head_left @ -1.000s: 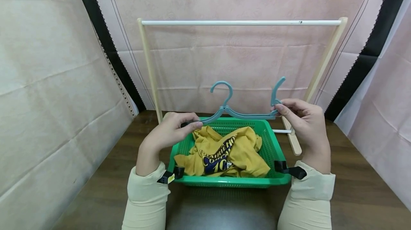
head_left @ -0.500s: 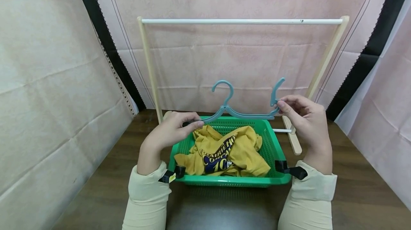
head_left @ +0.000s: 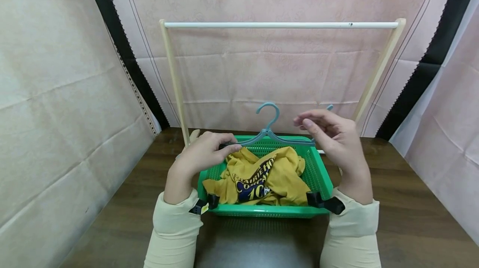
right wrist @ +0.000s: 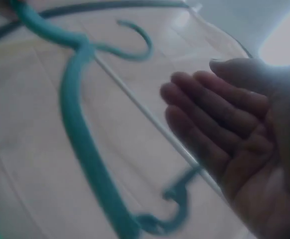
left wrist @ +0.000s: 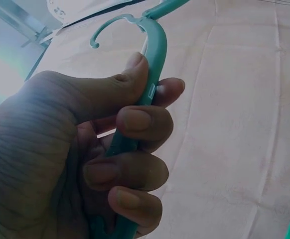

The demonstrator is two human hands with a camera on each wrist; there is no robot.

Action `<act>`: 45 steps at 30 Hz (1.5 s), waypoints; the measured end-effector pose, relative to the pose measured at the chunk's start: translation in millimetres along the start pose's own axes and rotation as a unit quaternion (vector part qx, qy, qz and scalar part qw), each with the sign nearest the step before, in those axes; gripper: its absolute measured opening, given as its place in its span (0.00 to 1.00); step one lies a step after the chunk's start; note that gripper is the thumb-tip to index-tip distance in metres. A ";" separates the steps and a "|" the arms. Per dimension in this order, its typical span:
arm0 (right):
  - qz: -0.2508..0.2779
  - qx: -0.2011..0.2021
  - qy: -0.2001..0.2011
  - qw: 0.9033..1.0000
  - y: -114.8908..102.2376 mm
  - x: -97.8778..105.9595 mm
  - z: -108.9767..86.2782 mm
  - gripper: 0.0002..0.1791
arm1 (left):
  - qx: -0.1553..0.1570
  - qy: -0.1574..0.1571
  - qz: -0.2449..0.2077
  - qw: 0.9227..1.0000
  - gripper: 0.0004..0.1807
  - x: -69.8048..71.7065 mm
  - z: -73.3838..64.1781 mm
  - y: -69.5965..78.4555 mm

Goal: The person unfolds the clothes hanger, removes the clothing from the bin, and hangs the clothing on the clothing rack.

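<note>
My left hand (head_left: 209, 151) grips one arm of a light blue plastic clothes hanger (head_left: 269, 130) above the basket. In the left wrist view, the thumb and curled fingers wrap round the hanger (left wrist: 157, 52). The hanger's hook points up, and its other arm reaches right, with a small curved piece at its end. Close to that end is my right hand (head_left: 334, 141), apart from it and holding nothing; the right wrist view has this hand (right wrist: 234, 129) with its fingers loosely extended beside the hanger (right wrist: 87, 154). Below lies a crumpled yellow shirt (head_left: 288, 168) with dark blue lettering.
A green plastic basket (head_left: 262, 211) holds the shirt on the brown wooden table (head_left: 415, 214). Behind it stands a rack with a white top bar (head_left: 280, 25) and pale wooden uprights (head_left: 174, 81). Light cloth walls (head_left: 441, 143) enclose the table.
My right hand has let go of the hanger's right end and moved left. The hanger has shifted slightly right and down in my left hand.
</note>
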State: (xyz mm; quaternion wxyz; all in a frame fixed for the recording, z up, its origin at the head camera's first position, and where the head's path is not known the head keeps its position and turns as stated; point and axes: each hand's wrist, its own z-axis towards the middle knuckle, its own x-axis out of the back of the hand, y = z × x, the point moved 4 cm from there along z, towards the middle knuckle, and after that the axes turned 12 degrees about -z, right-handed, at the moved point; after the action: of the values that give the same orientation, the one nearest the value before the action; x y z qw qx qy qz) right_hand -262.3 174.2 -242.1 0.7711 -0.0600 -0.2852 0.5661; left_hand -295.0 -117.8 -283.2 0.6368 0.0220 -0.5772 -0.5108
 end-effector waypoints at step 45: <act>-0.078 -0.083 -0.017 0.993 29.9 1.1 -3.6 0.20 | -0.053 0.058 0.075 0.994 0.08 6.2 -4.7 6.1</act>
State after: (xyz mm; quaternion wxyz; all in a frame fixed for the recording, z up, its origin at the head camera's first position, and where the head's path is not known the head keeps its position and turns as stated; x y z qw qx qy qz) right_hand -285.4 186.5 -257.1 0.8005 -0.0917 -0.3478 0.4795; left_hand -288.8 -121.7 -276.5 0.7057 -0.0251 -0.5117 -0.4894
